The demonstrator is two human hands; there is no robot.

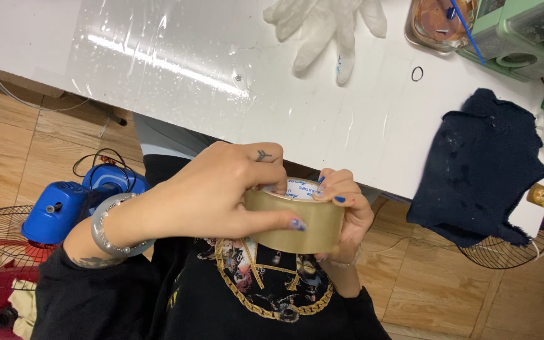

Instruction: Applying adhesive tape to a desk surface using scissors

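A wide roll of tan packing tape (306, 228) is held in front of my chest, just below the white table's edge (234, 129). My left hand (218, 192) wraps over the roll from the left, with fingers on its top and its thumb along the tape's outer face. My right hand (347, 208) cups the roll from the right, fingertips with blue nails resting on the white inner core. A grey bangle sits on my left wrist.
On the table lie a pair of white gloves (325, 28), a dark blue cloth (480, 170) hanging over the edge, a small black ring (417, 73), a dish (439, 22) and green containers (524, 31). A blue fan (64, 211) stands on the wooden floor at left.
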